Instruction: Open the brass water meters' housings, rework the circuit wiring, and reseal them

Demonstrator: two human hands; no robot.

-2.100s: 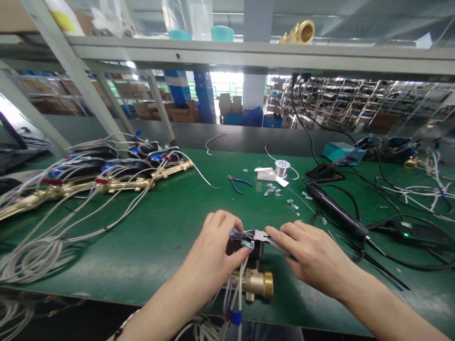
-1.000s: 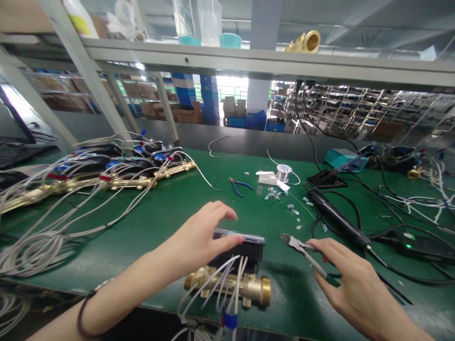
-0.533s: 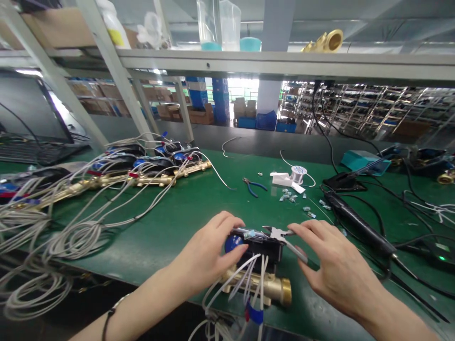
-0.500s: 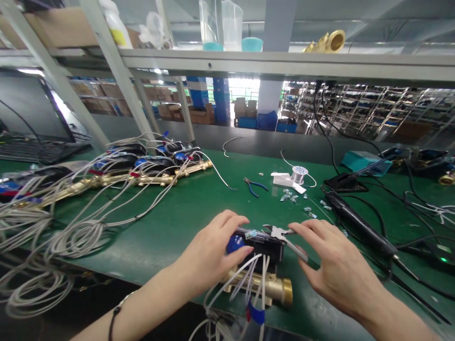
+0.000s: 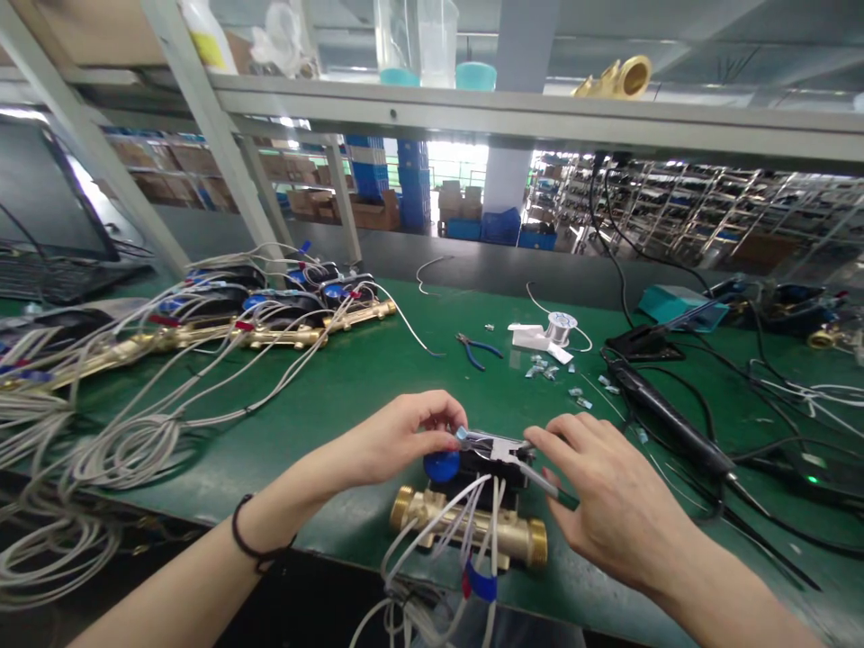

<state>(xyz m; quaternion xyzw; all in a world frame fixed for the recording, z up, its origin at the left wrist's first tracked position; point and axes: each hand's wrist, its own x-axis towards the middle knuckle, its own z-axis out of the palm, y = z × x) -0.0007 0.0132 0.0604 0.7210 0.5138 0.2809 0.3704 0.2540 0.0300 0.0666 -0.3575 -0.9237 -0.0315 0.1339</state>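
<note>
In front of me stands a brass water meter body [image 5: 469, 522] with threaded ends, a black housing and a blue round lid [image 5: 441, 465]. Several white wires [image 5: 498, 504] run from it over the table's front edge, with a blue tag [image 5: 481, 585] on them. My right hand [image 5: 600, 490] is closed around wire cutters [image 5: 508, 453], whose jaws point left over the housing. At the housing's left side, my left hand [image 5: 405, 436] pinches a small light-blue piece [image 5: 462, 434] between thumb and fingers, close to the cutter jaws.
Blue-handled pliers [image 5: 479, 350], a solder spool [image 5: 562, 328] and several small blue bits [image 5: 540, 367] lie on the green mat. A black soldering iron [image 5: 668, 418] and cables occupy the right. Other wired brass meters [image 5: 290, 336] are at left; a shelf [image 5: 472, 108] crosses above.
My left hand has drawn back left and now pinches the light-blue piece, which lay across the housing's top. The cutters have moved left, their jaws nearer to that piece.
</note>
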